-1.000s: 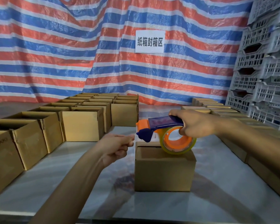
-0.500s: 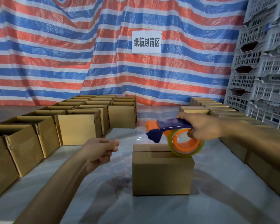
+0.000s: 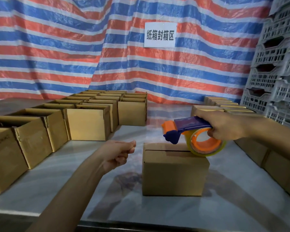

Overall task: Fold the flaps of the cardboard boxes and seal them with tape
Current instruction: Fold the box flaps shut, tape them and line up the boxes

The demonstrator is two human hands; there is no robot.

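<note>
A small cardboard box [image 3: 174, 173] stands in the middle of the table with its flaps folded down and an open seam along the top. My right hand [image 3: 224, 126] grips the blue and orange tape dispenser [image 3: 187, 125], whose clear tape roll [image 3: 206, 148] rests on the box's right top edge. My left hand [image 3: 119, 151] hovers left of the box at top height, thumb pinched against forefinger. A faint clear strip of tape seems to stretch from it to the dispenser's nose.
Several open-topped cardboard boxes [image 3: 87, 124] stand in rows on the left of the marble-look table [image 3: 74, 181]. Closed boxes [image 3: 221, 108] line the right side. Grey plastic crates [image 3: 278, 72] are stacked at the far right. A striped tarp with a white sign [image 3: 160, 35] hangs behind.
My left hand has drawn away leftward from the dispenser's nose, opening a gap. The dispenser has shifted right, its roll now on the box's right top edge.
</note>
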